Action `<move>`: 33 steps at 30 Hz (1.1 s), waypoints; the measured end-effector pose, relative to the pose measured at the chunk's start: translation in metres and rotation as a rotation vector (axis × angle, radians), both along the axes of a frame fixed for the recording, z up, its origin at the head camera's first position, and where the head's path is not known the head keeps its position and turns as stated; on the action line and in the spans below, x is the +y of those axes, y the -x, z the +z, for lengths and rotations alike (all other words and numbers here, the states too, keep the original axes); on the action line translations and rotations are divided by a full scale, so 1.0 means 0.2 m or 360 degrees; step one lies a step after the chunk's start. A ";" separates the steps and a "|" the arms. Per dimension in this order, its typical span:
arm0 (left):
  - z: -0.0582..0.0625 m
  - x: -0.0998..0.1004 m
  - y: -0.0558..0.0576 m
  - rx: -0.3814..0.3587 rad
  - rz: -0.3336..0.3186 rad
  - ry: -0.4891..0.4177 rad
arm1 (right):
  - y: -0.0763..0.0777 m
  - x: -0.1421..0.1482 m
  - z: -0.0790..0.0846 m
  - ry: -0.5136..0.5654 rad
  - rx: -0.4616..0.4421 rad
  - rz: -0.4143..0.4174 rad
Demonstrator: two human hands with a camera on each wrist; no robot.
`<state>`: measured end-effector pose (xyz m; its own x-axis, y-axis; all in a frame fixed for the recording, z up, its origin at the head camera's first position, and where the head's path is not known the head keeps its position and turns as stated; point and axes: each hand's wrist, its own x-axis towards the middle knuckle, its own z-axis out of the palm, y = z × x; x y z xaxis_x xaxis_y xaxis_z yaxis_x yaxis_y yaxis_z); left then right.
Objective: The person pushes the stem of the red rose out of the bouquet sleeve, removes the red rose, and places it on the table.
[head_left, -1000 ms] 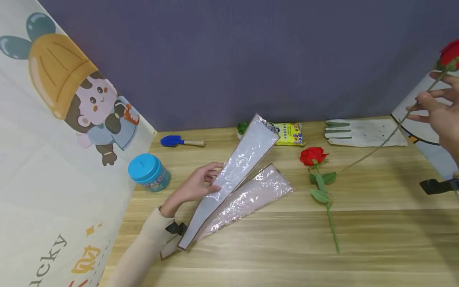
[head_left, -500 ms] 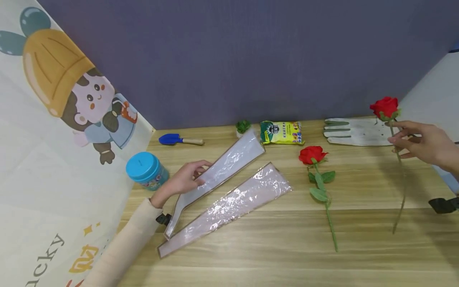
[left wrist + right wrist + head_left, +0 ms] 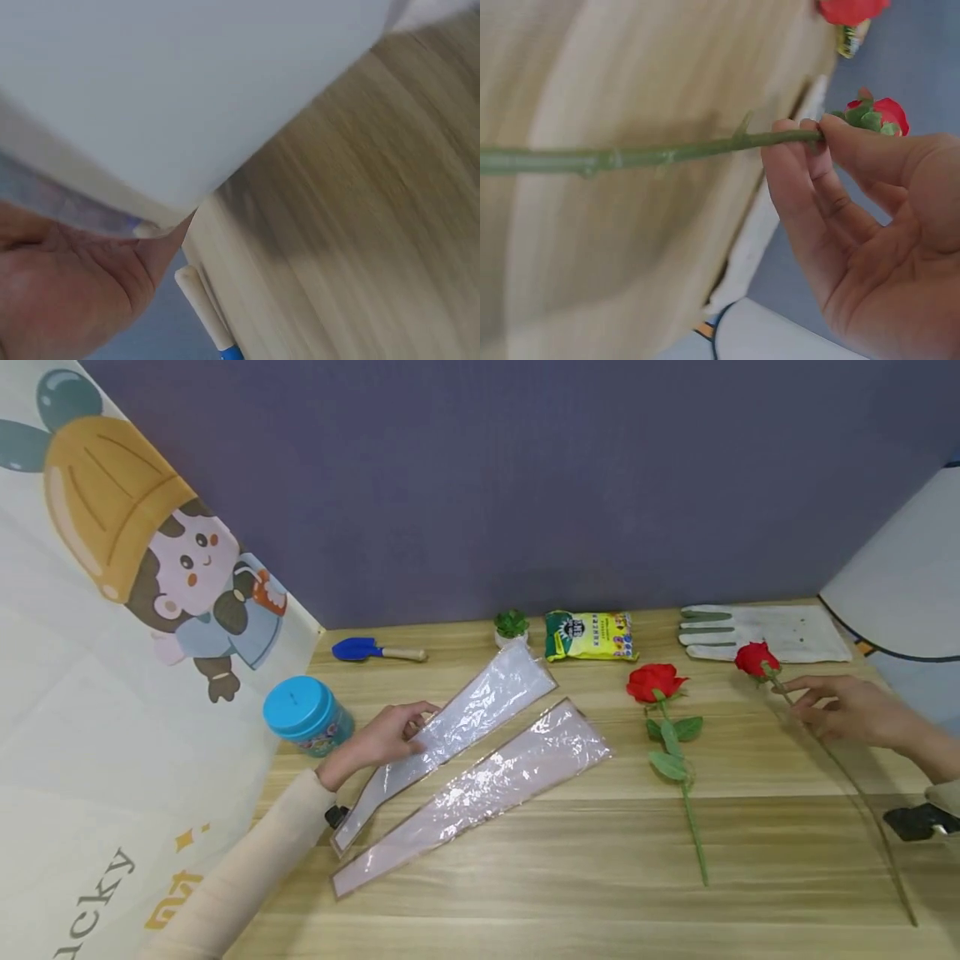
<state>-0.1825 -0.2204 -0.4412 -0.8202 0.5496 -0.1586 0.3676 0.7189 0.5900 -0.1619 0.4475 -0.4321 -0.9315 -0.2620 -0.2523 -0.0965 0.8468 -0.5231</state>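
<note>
My left hand [image 3: 384,737] pinches the edge of a clear, pale-backed flower sleeve [image 3: 480,702], its wide end pointing to the far right. In the left wrist view this sleeve [image 3: 195,90] covers most of my fingers. A second, pinkish flower sleeve [image 3: 487,789] lies nearer on the table. At the right, my right hand [image 3: 847,712] holds a red rose [image 3: 756,657] between thumb and fingers, just below the bloom. Its bare green stem [image 3: 630,159] slants toward the near right. Another red rose [image 3: 654,683], with green leaves, lies between the sleeves and my right hand.
Along the back are a blue trowel [image 3: 358,649], a small potted plant [image 3: 512,625], a yellow-green packet [image 3: 591,637] and a white glove [image 3: 780,631]. A blue-lidded tub [image 3: 307,714] stands left, beside the printed wall. A dark panel [image 3: 525,485] rises behind the table.
My right hand has come in from the far right and lowered the rose toward the table. My left hand has moved its sleeve slightly left and down, apart from the pink one.
</note>
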 end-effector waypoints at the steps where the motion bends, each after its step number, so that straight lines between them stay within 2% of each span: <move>1: 0.00 0.00 0.00 0.0008 0.0002 0.0015 | -0.01 0.00 -0.01 0.0005 -0.0016 0.0007; 6: 0.00 -0.01 0.01 0.0027 -0.0015 0.0067 | -0.02 0.00 -0.07 0.0027 -0.0063 0.0020; 19: -0.03 -0.04 0.03 0.0050 -0.0044 0.0114 | -0.05 -0.07 -0.15 0.0173 -0.0086 -0.0092; 24: -0.03 -0.05 0.02 0.0062 -0.0035 0.0105 | -0.05 -0.08 -0.16 0.0136 -0.0077 -0.0102; 33: -0.02 -0.13 -0.02 0.0044 -0.0112 0.0034 | -0.06 -0.06 -0.16 0.0124 -0.0053 -0.0116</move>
<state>-0.1790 -0.2460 -0.4456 -0.7840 0.6027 -0.1487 0.4336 0.7031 0.5636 -0.1508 0.4347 -0.4645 -0.9403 -0.2138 -0.2647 -0.0177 0.8075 -0.5896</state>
